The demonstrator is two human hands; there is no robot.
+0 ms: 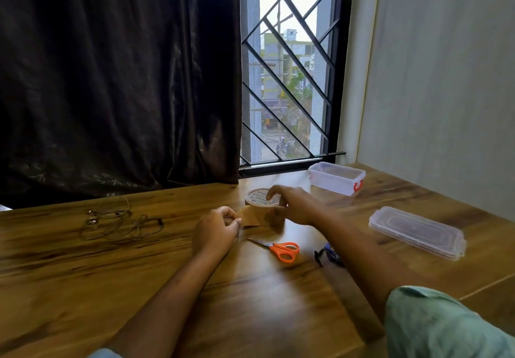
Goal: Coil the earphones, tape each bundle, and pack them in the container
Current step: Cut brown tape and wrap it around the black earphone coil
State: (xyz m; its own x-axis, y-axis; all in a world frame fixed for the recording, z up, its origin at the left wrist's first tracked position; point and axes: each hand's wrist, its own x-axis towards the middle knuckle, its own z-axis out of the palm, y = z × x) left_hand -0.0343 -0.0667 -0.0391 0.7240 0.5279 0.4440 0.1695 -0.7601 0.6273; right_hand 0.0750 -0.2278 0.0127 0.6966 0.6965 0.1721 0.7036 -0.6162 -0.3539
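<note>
A green sleeve (440,327) is filling the near right corner, and two bare forearms are reaching from the near edge out over the table. The dark brown curtain (111,78) is hanging across the far left, its hem dropping behind the table's far edge. A pale wall (446,78) is closing off the right side. The wooden table (83,274), with strong dark grain and a glossy finish, is spreading across the whole lower half. Between curtain and wall, a window (287,65) with a black diagonal grille is letting in daylight and showing buildings and trees outside.

The clear lid (416,232) is lying flat on the right of the table, well apart from the clear container (335,177), which is standing open at the far right near the window sill, a red clasp on its end.

The right hand (295,204) is gripping the brown tape roll (257,197) from above, fingers curled over its top. The left hand (216,229) is pinching the free strip of tape (250,217) drawn out to the left of the roll.

The earphones (119,221) are lying in a loose tangle on the far left of the table, well apart from both hands. Orange-handled scissors (281,249) are lying just near of the roll, blades together. A blue cord (330,251) with a dark plug is showing beside them, partly hidden by the right forearm.
</note>
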